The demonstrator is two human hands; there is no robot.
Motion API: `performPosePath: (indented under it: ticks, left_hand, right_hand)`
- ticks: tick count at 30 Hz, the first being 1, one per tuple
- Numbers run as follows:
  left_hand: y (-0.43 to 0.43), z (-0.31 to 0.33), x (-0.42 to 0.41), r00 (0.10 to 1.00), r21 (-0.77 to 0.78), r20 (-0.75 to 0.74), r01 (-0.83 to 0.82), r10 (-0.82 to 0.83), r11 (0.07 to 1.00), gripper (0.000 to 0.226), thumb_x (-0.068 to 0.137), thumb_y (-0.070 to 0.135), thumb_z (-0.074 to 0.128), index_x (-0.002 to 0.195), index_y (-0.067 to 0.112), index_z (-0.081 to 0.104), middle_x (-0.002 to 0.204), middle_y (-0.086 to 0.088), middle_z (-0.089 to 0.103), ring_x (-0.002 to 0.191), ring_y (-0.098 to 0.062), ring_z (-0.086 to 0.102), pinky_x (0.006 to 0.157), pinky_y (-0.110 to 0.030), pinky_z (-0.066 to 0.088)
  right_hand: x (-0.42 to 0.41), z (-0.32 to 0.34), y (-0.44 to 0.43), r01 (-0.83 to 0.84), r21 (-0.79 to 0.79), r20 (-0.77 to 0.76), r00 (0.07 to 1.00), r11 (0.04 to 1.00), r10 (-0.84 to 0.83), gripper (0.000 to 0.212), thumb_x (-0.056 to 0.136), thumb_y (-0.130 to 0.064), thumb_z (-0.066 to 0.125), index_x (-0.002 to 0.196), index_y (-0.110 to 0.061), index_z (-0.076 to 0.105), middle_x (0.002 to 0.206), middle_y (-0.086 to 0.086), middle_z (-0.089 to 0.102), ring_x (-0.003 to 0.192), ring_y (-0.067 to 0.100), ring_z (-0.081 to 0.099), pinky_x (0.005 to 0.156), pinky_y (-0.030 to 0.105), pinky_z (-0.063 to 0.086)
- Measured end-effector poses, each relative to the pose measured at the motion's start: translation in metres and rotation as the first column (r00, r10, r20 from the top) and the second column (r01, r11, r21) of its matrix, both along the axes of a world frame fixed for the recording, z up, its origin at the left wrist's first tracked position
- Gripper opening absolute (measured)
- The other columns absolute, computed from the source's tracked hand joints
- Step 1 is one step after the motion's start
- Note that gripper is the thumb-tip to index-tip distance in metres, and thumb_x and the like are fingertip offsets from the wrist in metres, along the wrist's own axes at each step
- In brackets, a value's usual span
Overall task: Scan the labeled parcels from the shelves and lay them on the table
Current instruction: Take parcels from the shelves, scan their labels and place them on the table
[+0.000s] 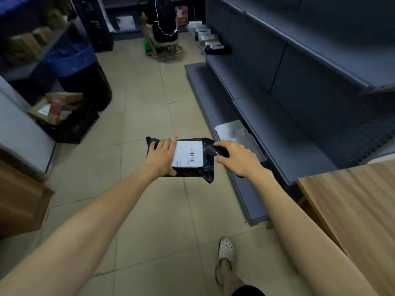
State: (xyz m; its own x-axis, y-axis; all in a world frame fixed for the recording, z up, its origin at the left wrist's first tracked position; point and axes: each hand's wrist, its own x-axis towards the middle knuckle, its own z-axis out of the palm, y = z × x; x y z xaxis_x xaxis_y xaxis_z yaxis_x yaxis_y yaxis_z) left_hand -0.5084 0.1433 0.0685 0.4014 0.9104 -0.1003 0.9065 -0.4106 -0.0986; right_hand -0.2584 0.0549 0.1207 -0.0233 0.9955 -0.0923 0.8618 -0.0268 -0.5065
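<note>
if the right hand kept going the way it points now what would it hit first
Probably the white label on the black parcel: the right hand grips a scanner aimed leftward across it. Whether the scanner already touches the parcel is unclear.

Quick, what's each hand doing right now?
Left hand: holds the parcel.
Right hand: grips a black thing, probably a scanner, over the parcel.

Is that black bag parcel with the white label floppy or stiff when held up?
Probably floppy: the black parcel is wrinkled film and its lower corner droops. Likely light, since the left hand seems to carry it by one side while the right hand grips what looks like a scanner. The glossy film may be slippery.
</note>
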Motion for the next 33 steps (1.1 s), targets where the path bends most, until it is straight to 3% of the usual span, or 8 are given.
performPosePath:
  ticks: [4,7,12,15,22,27,33]
  left_hand:
    - [0.082,0.01,0.039,0.999,-0.014,-0.02,-0.026,0.026,1.0,0.128,0.062,0.048,0.081,0.155,0.008,0.003,0.146,-0.007,0.032,0.137,-0.027,0.032,0.118,-0.051,0.02]
    - [0.145,0.019,0.069,0.999,0.016,-0.026,-0.044,0.044,0.999,0.124,0.062,0.05,0.081,0.154,0.009,0.009,0.146,-0.006,0.033,0.137,-0.026,0.032,0.118,-0.052,0.018]
    - [0.219,0.016,0.089,0.997,-0.035,-0.04,-0.069,0.067,0.997,0.12,0.059,0.051,0.082,0.15,0.01,0.017,0.142,-0.006,0.037,0.135,-0.027,0.035,0.116,-0.055,0.016]
    - [0.274,0.014,0.087,0.992,0.002,-0.102,-0.07,0.07,0.998,0.116,0.058,0.051,0.082,0.147,0.011,0.019,0.14,-0.005,0.038,0.133,-0.026,0.038,0.115,-0.055,0.015]
    - [0.418,0.013,0.069,0.993,0.016,-0.064,-0.096,0.097,0.995,0.115,0.059,0.054,0.081,0.147,0.011,0.02,0.138,-0.005,0.039,0.132,-0.025,0.036,0.116,-0.054,0.017]
    - [0.56,0.024,0.055,0.999,0.02,-0.024,-0.039,0.04,0.999,0.117,0.061,0.051,0.081,0.149,0.012,0.017,0.141,-0.006,0.036,0.135,-0.026,0.033,0.116,-0.056,0.015]
    - [0.747,0.068,0.03,0.998,0.106,0.053,-0.04,0.035,0.994,0.117,0.061,0.052,0.083,0.149,0.011,0.017,0.141,-0.008,0.037,0.135,-0.026,0.033,0.116,-0.054,0.019]
  right_hand:
    - [0.043,0.011,0.089,-0.019,0.009,-0.007,1.0,1.0,0.019,0.048,0.095,-0.038,0.058,0.142,-0.032,0.051,0.141,-0.003,0.055,0.123,0.023,0.055,0.087,0.036,0.043]
    - [0.077,0.021,0.155,-0.003,0.025,0.006,1.0,1.0,0.003,0.047,0.095,-0.039,0.058,0.141,-0.033,0.051,0.142,-0.005,0.055,0.125,0.024,0.054,0.097,0.043,0.045]
    - [0.099,0.02,0.241,-0.013,0.066,-0.076,0.997,0.998,0.019,0.047,0.095,-0.035,0.059,0.141,-0.03,0.052,0.144,-0.005,0.052,0.125,0.023,0.054,0.094,0.037,0.043]
    - [0.102,0.011,0.286,-0.016,0.04,-0.119,0.993,0.999,0.021,0.046,0.094,-0.036,0.059,0.139,-0.031,0.052,0.14,-0.006,0.054,0.119,0.024,0.057,0.095,0.041,0.048]
    - [0.093,0.005,0.42,-0.021,0.015,-0.098,0.995,1.0,0.023,0.046,0.094,-0.038,0.058,0.139,-0.034,0.052,0.138,-0.009,0.055,0.12,0.022,0.056,0.093,0.04,0.046]
    - [0.072,0.022,0.558,-0.023,0.053,-0.046,0.999,0.998,0.026,0.047,0.095,-0.041,0.056,0.142,-0.036,0.049,0.143,-0.009,0.052,0.124,0.022,0.055,0.1,0.045,0.046]
    - [0.044,0.053,0.721,0.023,0.142,-0.046,0.999,0.99,-0.017,0.048,0.096,-0.042,0.056,0.143,-0.036,0.047,0.146,-0.011,0.049,0.128,0.019,0.052,0.095,0.039,0.041]
